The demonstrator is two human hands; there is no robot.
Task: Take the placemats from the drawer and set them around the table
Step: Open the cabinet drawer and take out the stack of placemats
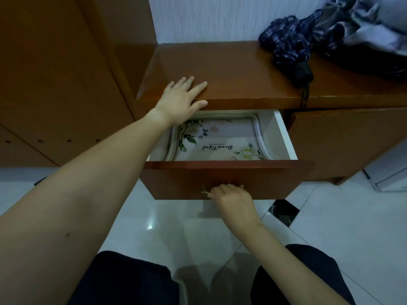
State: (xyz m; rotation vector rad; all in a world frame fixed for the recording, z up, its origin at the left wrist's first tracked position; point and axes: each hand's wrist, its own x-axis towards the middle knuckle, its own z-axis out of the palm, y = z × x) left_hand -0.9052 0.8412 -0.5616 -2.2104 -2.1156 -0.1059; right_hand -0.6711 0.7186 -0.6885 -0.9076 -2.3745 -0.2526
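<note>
A wooden drawer [226, 179] with white inner walls stands partly pulled out from under a brown cabinet top [231, 69]. Inside lies a pale placemat [220, 139] with flower prints, a dark line border and script lettering; its rear part is hidden under the cabinet top. My left hand [179, 102] rests flat on the front edge of the cabinet top, fingers spread, holding nothing. My right hand [231, 198] is closed around the metal drawer handle [204, 191] on the drawer front.
A folded dark plaid umbrella [290, 47] and a dark bag [372, 34] lie on the cabinet top at the right. A tall wooden cabinet side [55, 73] rises at the left. White glossy floor tiles [330, 221] lie below; my knees are at the bottom.
</note>
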